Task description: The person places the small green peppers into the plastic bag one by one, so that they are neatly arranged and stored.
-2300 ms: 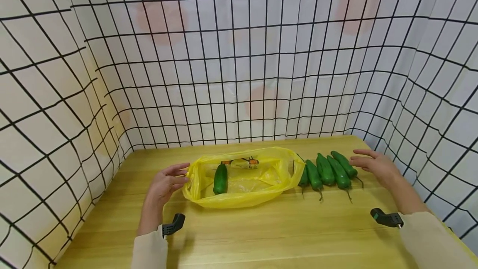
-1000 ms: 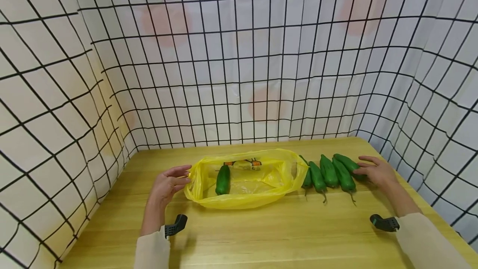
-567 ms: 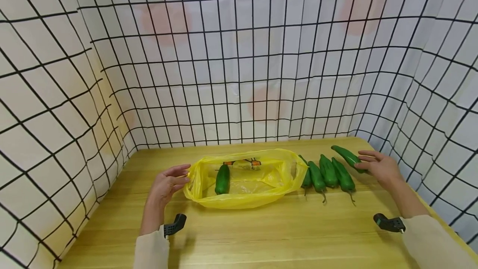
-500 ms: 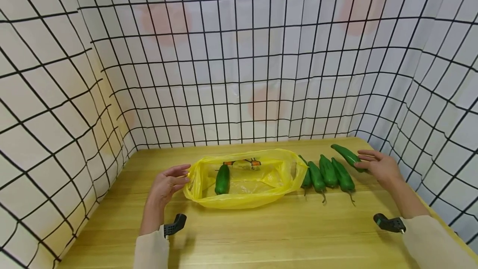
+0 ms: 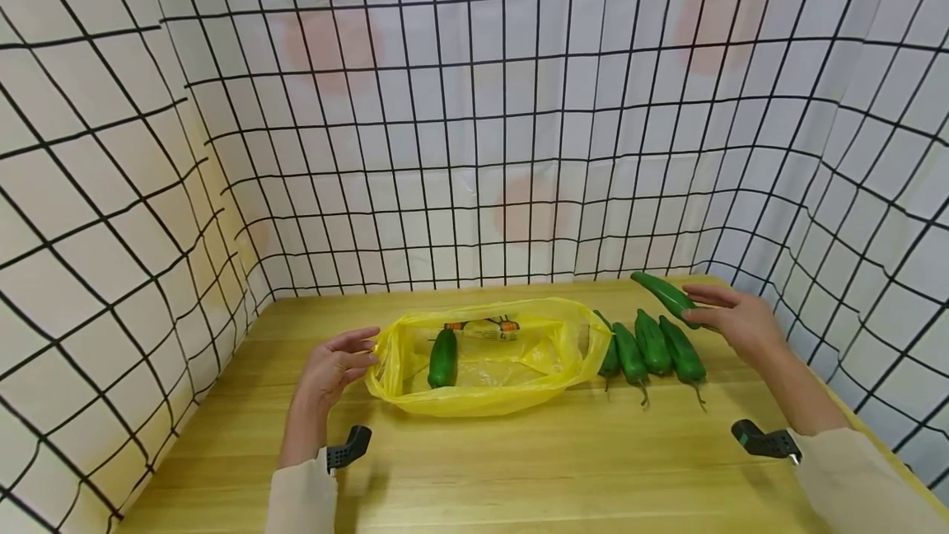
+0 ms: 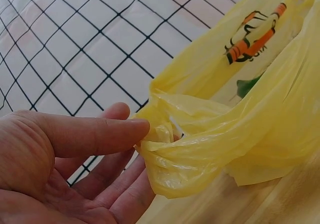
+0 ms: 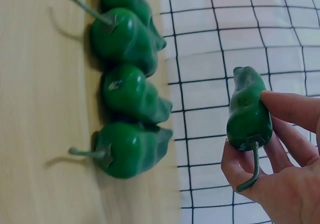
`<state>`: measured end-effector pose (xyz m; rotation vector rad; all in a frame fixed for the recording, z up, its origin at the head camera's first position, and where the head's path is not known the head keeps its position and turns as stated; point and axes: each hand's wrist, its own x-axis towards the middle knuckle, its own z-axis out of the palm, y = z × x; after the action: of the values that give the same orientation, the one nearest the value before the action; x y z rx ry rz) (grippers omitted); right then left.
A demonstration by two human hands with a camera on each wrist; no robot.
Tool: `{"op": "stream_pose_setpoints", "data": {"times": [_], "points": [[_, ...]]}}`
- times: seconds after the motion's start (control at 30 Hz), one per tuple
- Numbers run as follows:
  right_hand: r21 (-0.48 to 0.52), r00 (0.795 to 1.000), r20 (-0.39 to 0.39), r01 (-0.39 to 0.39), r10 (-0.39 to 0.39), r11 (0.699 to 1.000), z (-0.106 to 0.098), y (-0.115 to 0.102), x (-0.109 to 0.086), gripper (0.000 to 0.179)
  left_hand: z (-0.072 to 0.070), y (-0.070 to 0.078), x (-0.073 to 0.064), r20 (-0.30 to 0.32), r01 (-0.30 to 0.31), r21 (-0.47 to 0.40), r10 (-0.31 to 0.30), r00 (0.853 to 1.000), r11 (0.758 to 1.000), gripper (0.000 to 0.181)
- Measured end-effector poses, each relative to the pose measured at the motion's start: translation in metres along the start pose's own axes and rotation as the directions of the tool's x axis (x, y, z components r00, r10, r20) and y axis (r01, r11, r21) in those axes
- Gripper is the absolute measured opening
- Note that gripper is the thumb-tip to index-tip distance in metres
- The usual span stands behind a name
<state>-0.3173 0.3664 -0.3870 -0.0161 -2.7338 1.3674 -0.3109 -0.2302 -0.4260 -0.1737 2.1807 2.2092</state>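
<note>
A yellow plastic bag (image 5: 474, 402) lies on the table with its mouth spread wide, and one green pepper (image 5: 442, 358) is inside it. My left hand (image 5: 331, 369) pinches the bag's left end between thumb and fingers, as the left wrist view shows up close. My right hand (image 5: 741, 324) holds another green pepper (image 7: 248, 109) by its stem end, lifted off the table, its tip pointing left and away. Several more green peppers (image 5: 652, 343) lie side by side just right of the bag, stems toward me; the bag's edge partly hides the leftmost.
The wooden table (image 5: 519, 468) runs back to a white wall covering with a black grid (image 5: 504, 138), which also rises on both sides. A black wrist camera (image 5: 764, 440) sits on each forearm.
My right hand reached the rightmost pepper, gripped it and lifted it, and has moved it left above the row. The left hand and the bag have stayed nearly still.
</note>
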Motion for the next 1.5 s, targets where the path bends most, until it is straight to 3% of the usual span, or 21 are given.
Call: {"op": "stream_pose_setpoints", "data": {"times": [0.2,0.33,0.67,0.9,1.03,1.17,1.5], "points": [[0.069,0.999,0.038,-0.015,0.013,0.998,0.005,-0.016,0.001,0.074,0.000,0.000,0.001,0.004,0.001,-0.004,-0.001,1.000,1.000,0.050],[0.067,0.999,0.045,0.024,-0.027,0.997,0.012,-0.030,0.001,0.071,0.000,-0.001,0.001,0.006,0.002,0.003,-0.002,1.000,1.000,0.051],[0.197,0.988,0.094,0.100,-0.120,0.975,0.041,-0.100,-0.004,0.061,0.000,0.001,0.000,0.012,-0.003,-0.002,0.003,1.000,1.000,0.053],[0.284,0.972,0.149,0.135,-0.182,0.949,0.073,-0.131,0.000,0.053,0.000,0.002,-0.001,0.005,-0.004,0.008,0.004,1.000,1.000,0.052],[0.311,0.961,0.181,0.144,-0.207,0.939,0.096,-0.141,0.001,0.049,0.001,0.002,-0.001,-0.006,-0.003,0.015,0.003,1.000,1.000,0.052],[0.265,0.952,0.213,0.161,-0.221,0.951,0.119,-0.146,-0.001,0.046,0.001,0.001,-0.001,-0.009,-0.001,0.012,0.001,1.000,1.000,0.051],[0.211,0.925,0.336,0.109,-0.177,0.971,0.159,-0.144,-0.007,0.039,0.000,0.002,0.000,0.007,0.003,-0.001,-0.003,1.000,1.000,0.051]]}}
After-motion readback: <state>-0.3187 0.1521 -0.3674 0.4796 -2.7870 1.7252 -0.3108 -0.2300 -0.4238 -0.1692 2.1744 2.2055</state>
